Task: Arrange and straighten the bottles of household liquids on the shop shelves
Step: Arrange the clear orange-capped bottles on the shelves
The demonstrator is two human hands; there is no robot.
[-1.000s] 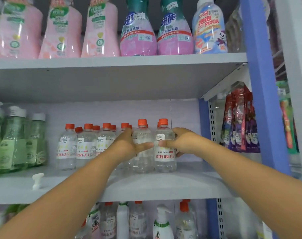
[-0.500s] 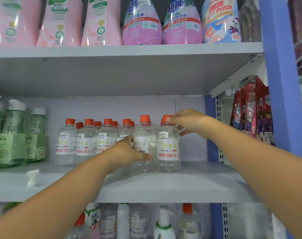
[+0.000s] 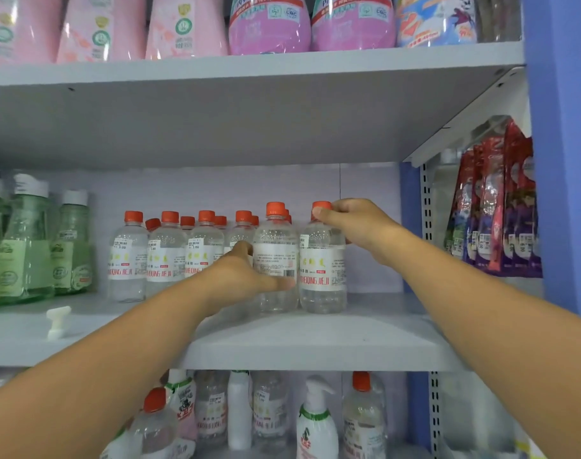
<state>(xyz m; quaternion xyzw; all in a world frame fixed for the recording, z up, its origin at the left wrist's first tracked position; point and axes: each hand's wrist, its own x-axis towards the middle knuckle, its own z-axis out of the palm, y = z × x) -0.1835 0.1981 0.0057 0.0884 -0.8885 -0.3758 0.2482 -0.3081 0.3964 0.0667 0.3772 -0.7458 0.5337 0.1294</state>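
Note:
Several clear bottles with orange caps stand in rows on the middle shelf (image 3: 315, 346). Two of them stand forward of the rest. My left hand (image 3: 239, 276) grips the body of the left front bottle (image 3: 276, 240), whose barcode side faces me. My right hand (image 3: 355, 223) pinches the orange cap of the right front bottle (image 3: 322, 273), whose label faces forward. Both bottles are upright and side by side, touching or nearly so.
Green bottles (image 3: 27, 246) fill the shelf's left end, with a loose white pump cap (image 3: 57, 321) lying in front. Pink and purple refill bottles (image 3: 269, 24) stand on the shelf above. Mixed bottles sit below. Hanging red packets (image 3: 494, 210) and a blue upright (image 3: 564, 154) lie right.
My right hand rose from the right front bottle's body to its cap. My left hand slid down the left front bottle, which turned its barcode side forward.

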